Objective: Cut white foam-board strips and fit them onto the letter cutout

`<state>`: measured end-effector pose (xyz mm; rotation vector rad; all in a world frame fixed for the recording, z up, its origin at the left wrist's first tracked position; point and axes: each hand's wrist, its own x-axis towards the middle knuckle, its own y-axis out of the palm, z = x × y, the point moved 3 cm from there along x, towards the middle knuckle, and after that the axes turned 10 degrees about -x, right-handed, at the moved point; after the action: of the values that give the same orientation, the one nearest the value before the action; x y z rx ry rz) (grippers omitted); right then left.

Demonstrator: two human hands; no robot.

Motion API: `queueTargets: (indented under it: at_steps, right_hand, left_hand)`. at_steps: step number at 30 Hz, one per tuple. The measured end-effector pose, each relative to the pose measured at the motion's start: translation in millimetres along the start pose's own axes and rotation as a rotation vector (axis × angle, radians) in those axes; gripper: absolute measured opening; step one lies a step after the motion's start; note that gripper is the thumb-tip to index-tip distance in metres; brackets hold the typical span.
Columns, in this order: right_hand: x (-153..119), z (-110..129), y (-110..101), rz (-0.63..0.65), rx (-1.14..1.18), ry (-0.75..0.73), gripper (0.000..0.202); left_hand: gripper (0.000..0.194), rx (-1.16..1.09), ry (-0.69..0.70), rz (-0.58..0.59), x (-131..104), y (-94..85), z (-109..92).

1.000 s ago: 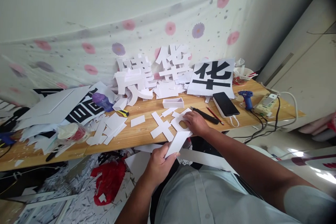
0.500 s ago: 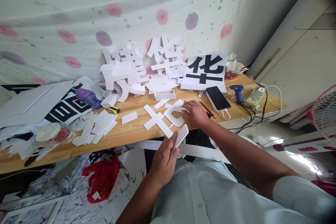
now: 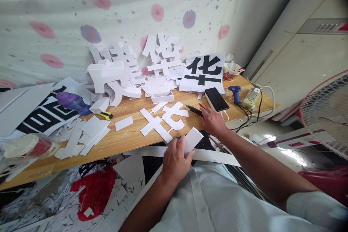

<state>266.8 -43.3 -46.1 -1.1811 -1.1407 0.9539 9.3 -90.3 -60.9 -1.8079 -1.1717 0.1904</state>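
My left hand grips a flat white foam board piece at the table's front edge. Closed around a black craft knife, my right hand rests low over the table, the tip pointing left. A red pencil shows just beside its fingers. White cut-out character strokes and a cross-shaped piece lie flat left of the knife. Farther left is a small white rectangle. Behind them sits a shallow white box-like piece.
White raised characters lean against the flowered sheet, next to a printed character sheet. A phone, a blue glue gun and a power strip are at right. A yellow cutter lies at left.
My right hand has left the cut-out strokes, moved right and taken hold of the black craft knife. My left hand has turned the foam board piece so its broad face shows. The view has swung right.
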Motion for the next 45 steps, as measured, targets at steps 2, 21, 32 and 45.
queueTargets:
  at_steps: [2, 21, 32, 45]
  right_hand:
    - [-5, -7, -5, -0.012, 0.188, 0.038, 0.060]
    - [-81, -15, 5, 0.043, 1.262, 0.584, 0.052]
    - [-61, -28, 13, -0.016, 1.182, 0.566, 0.039]
    - [-54, -21, 19, -0.003, 1.326, 0.586, 0.043]
  left_hand:
    - [0.076, 0.022, 0.034, 0.020, 6, 4.9, -3]
    - [0.057, 0.063, 0.104, 0.113, 26, 7.2, -24]
    - [0.052, 0.316, -0.345, 0.059, 79, -152.1, 223]
    - [0.035, 0.187, -0.008, -0.341, 75, -115.3, 122]
